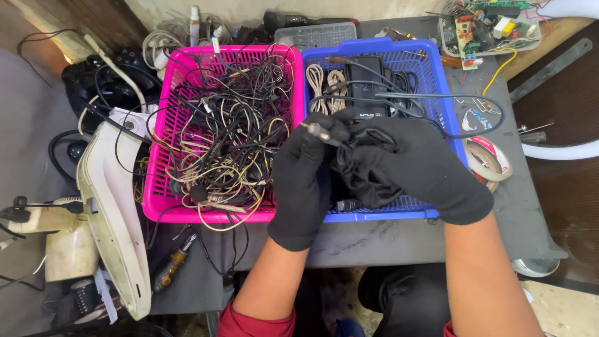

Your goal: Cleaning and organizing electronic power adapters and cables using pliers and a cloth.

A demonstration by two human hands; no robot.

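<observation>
Both of my hands wear black knit gloves and meet over the near edge of a blue plastic basket. My left hand pinches a silver jack plug at the end of a black cable. My right hand grips a bundle of black cable just right of that plug. The blue basket holds a black power adapter, coiled beige cords and black leads. Beside it on the left, a pink basket is heaped with tangled black and cream wires.
The baskets rest on a grey table. A cream plastic appliance shell and a screwdriver lie at left. A tape roll sits right of the blue basket, a tray of circuit boards at the far right, a clear box behind.
</observation>
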